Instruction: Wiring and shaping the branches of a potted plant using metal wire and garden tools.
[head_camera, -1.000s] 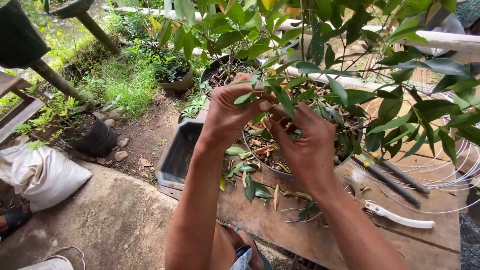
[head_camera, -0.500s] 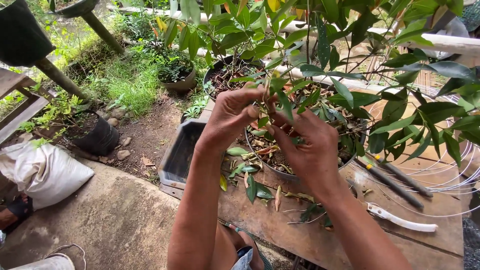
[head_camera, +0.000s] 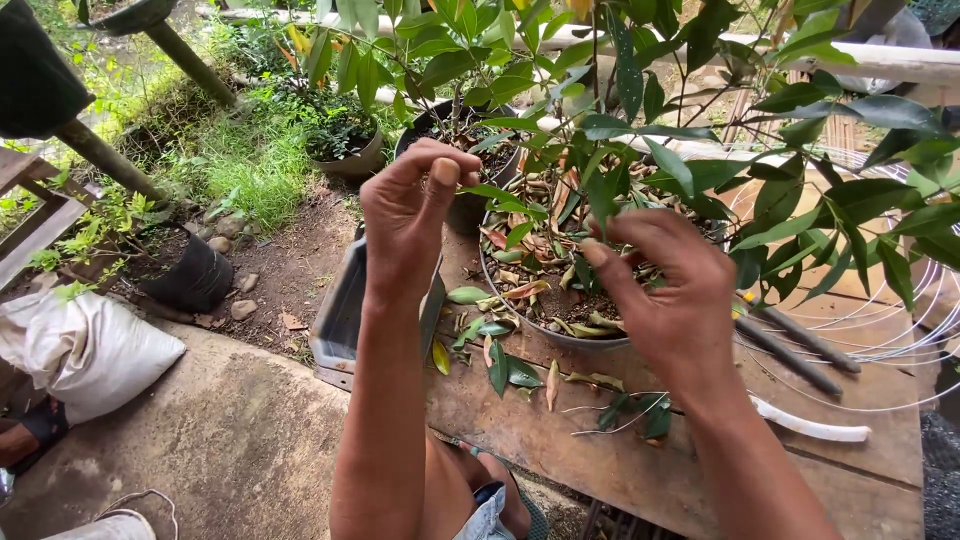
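Outdoor garden plot; wooden table (head_camera: 700, 470) carries a potted plant (head_camera: 590, 290) with leaf litter on its soil. Both hands have lifted out of the foliage since a second ago and now sit above the pot rim. Left hand (head_camera: 415, 215): fingers pinched together at the tips, contents too small to tell. Right hand (head_camera: 665, 290): fingers curled, half closed, nothing visibly held. Cut leaves (head_camera: 500, 365) lie scattered on the table beside the pot. White-handled tool (head_camera: 810, 425) and dark rods (head_camera: 800, 345) lie right of the pot, untouched.
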